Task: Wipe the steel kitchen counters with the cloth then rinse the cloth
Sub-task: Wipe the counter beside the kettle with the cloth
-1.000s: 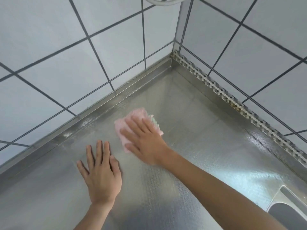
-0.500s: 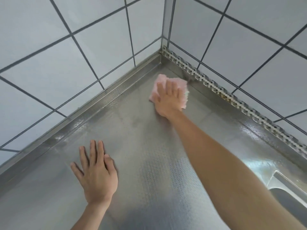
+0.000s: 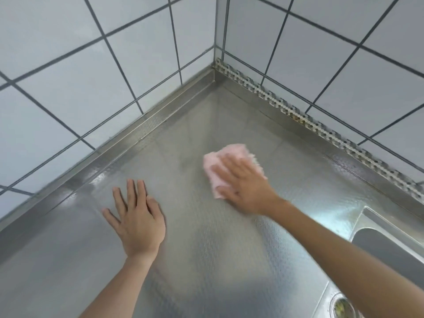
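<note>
A folded pink cloth lies flat on the embossed steel counter, a little in front of the tiled corner. My right hand presses down on it with straight fingers and covers most of it; the hand is motion-blurred. My left hand rests flat on the bare counter to the left of the cloth, fingers spread, holding nothing.
Grey tiled walls meet at the far corner. A raised steel lip runs along the left wall and a perforated steel strip along the right wall. A sink basin with its drain sits at the lower right.
My right hand has pulled the cloth back from the far corner toward me, to the middle of the counter. My left hand has stayed flat in place.
</note>
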Available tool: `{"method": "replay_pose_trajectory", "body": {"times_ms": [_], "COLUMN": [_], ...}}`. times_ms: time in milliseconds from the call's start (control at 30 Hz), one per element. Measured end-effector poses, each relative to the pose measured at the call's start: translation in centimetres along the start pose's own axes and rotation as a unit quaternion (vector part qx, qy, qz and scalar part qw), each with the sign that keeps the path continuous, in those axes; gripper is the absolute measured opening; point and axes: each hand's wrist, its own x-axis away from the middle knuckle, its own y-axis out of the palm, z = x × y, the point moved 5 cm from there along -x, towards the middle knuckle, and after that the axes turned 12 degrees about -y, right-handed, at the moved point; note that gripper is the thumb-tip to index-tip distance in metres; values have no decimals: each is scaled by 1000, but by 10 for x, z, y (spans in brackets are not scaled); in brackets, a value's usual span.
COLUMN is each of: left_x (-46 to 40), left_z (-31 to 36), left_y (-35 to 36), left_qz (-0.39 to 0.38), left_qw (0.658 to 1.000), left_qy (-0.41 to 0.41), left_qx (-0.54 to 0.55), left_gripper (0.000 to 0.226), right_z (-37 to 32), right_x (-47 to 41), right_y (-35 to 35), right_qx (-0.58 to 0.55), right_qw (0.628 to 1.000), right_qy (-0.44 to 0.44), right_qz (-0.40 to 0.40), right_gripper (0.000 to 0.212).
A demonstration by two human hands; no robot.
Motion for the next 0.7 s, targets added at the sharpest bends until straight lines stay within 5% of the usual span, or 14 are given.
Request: {"method": "replay_pose_trajectory", "body": {"times_ms": [133, 267, 467, 600, 700], "left_x": [-1, -2, -4, -3, 1], "left_z": [-1, -3, -4, -4, -4], "left_y": [2, 4, 5, 2, -3], "left_qz": [1, 4, 3, -27, -60], "left_qw": [1000, 1000, 1000, 999, 997], "left_qy": [2, 11, 21, 27, 48], "left_qx": [14, 15, 15, 0, -14], "left_gripper": [50, 49, 50, 51, 51], "right_z": [86, 83, -54, -116, -103], "right_x": [49, 14, -37, 27, 101], "right_y": [-20, -17, 28, 46, 47], "right_qx": [13, -1, -4, -13, -2], "right_qw": [975, 934, 989, 1000, 1000], "right_qy": [221, 355, 147, 5, -12], "right_qz": [22, 43, 11, 19, 24], "right_gripper": [66, 64, 60, 58, 58]}}
